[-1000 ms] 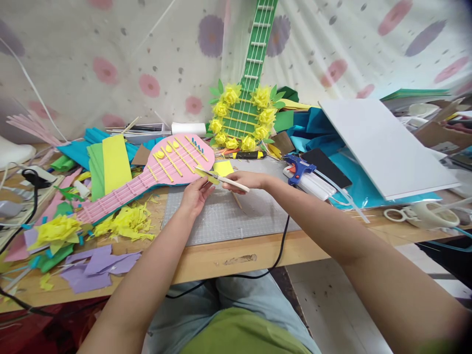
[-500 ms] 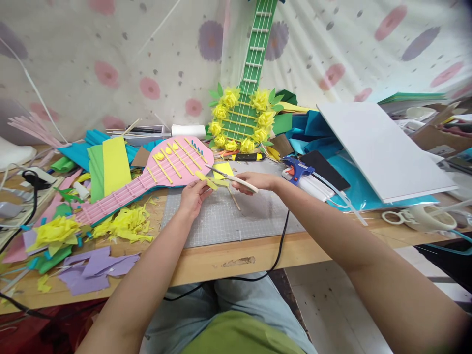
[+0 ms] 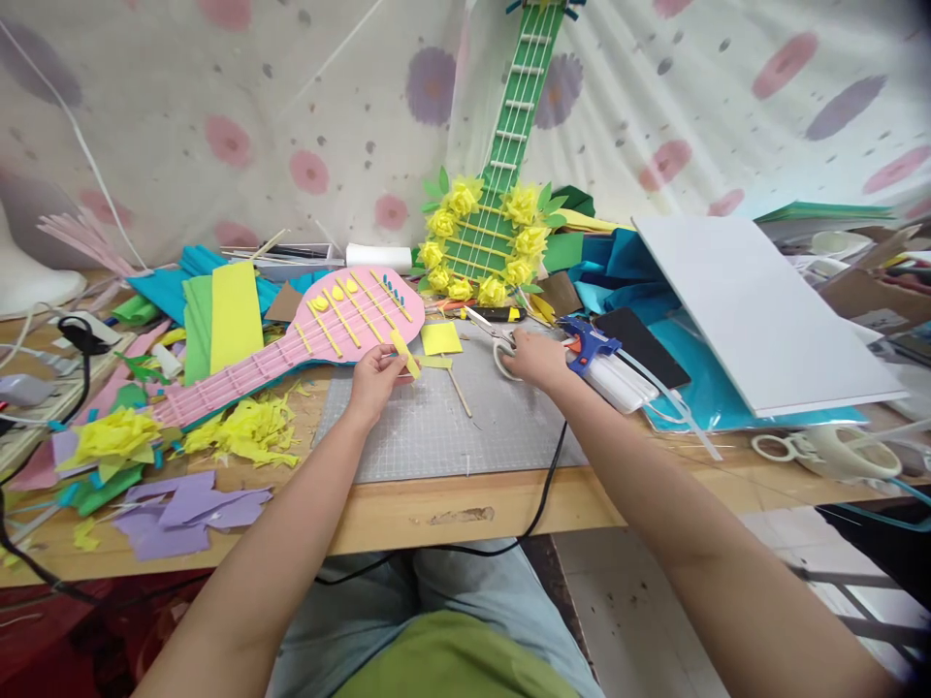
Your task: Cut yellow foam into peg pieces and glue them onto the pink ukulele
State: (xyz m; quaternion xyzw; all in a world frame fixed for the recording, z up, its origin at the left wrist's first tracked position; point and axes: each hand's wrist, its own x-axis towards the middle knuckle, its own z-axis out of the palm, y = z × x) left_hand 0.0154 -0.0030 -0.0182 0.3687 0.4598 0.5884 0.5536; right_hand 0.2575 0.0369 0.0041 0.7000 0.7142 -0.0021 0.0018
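Observation:
My left hand (image 3: 376, 374) pinches a small yellow foam strip (image 3: 404, 352) just in front of the pink foam guitar (image 3: 305, 341), over the grey cutting mat (image 3: 443, 427). My right hand (image 3: 534, 357) rests on the mat further right, its fingers closed on the white handle of the scissors (image 3: 495, 337), whose blades point back and left. A square yellow foam piece (image 3: 440, 337) and a thin wooden stick (image 3: 459, 392) lie between the hands. A blue glue gun (image 3: 591, 340) lies right beside my right hand.
A green foam guitar with yellow flowers (image 3: 495, 213) leans on the flowered cloth behind. A white board (image 3: 756, 310) lies on teal sheets at right. Foam sheets (image 3: 218, 315), yellow and purple scraps (image 3: 181, 504) and cables litter the left. A tape roll (image 3: 844, 451) sits at right.
My right hand moved right and down onto the mat with the scissors, away from the strip. My left hand keeps the yellow strip near the pink guitar.

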